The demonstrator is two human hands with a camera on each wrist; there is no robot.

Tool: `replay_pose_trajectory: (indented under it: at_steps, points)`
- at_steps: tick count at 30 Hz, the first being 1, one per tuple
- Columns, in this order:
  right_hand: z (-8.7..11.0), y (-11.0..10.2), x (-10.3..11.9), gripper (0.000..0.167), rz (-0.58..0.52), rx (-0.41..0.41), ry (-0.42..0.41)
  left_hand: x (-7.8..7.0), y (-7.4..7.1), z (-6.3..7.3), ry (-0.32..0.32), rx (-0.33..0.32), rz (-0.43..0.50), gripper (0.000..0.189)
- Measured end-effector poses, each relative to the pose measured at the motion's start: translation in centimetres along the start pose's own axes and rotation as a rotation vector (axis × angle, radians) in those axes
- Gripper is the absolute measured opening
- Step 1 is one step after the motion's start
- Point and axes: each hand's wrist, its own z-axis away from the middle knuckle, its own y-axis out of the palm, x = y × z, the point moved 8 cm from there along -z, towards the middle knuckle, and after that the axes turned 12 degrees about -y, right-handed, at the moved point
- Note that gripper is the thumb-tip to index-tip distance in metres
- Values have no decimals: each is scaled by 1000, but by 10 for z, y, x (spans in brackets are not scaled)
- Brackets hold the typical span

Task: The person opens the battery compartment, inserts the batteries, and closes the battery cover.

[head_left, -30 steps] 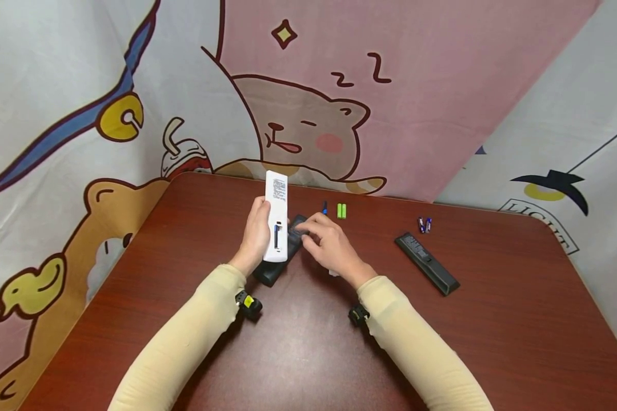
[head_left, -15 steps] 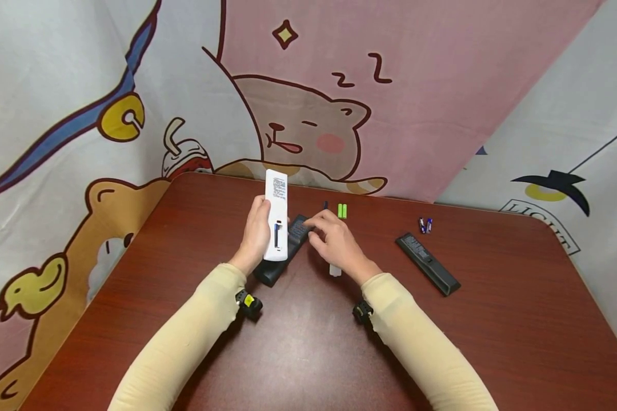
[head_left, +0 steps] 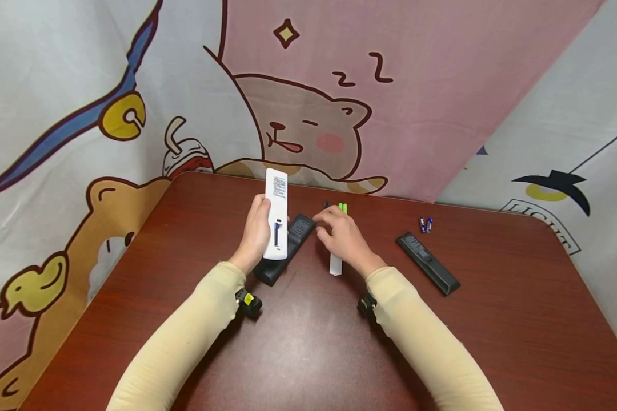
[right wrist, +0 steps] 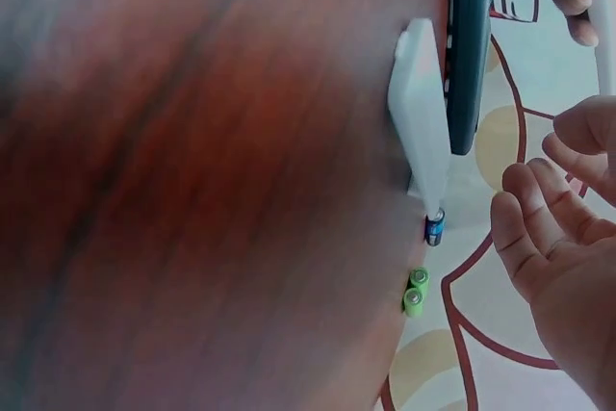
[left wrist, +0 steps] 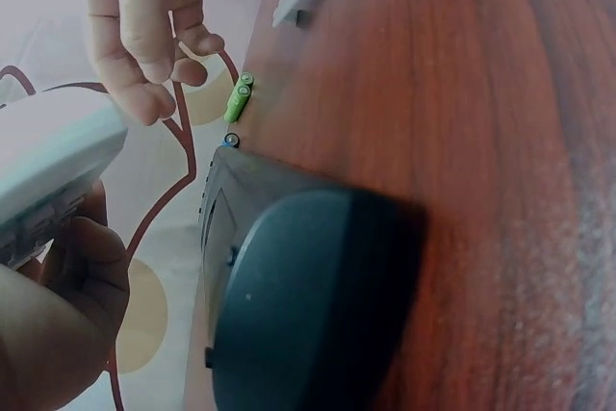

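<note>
My left hand (head_left: 254, 234) grips a white remote control (head_left: 276, 197) above the table, its back turned up. Its battery compartment stands uncovered, and one dark blue battery (head_left: 276, 235) shows inside. To the right of the remote hovers my right hand (head_left: 343, 235), fingers loosely bent and nothing held between them. In the right wrist view its palm and fingers show bare. Beneath that hand lies a white battery cover (head_left: 335, 266) on the table. A black remote control (head_left: 294, 246) lies partly hidden below the white one.
Two green batteries (right wrist: 414, 293) and a dark blue battery (right wrist: 435, 228) rest beyond my right hand. Another black remote (head_left: 427, 264) lies face down to the right, with two blue and white batteries (head_left: 425, 225) behind it. A patterned cloth (head_left: 416, 114) hangs behind the table.
My right hand has drawn away to the right from the white remote, uncovering more of the black remote and the white cover. My left hand has stayed almost in place.
</note>
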Motion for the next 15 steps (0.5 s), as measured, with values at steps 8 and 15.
replay_pose_trajectory:
  at_steps: [8, 15]
  points:
    - [-1, 2, -13, 25, 9, 41, 54, 1, -1, -1, -8, -8, -3, 36]
    - [-2, 1, -20, 26, 30, 73, 90, 2, -1, -1, -10, -9, -9, 36]
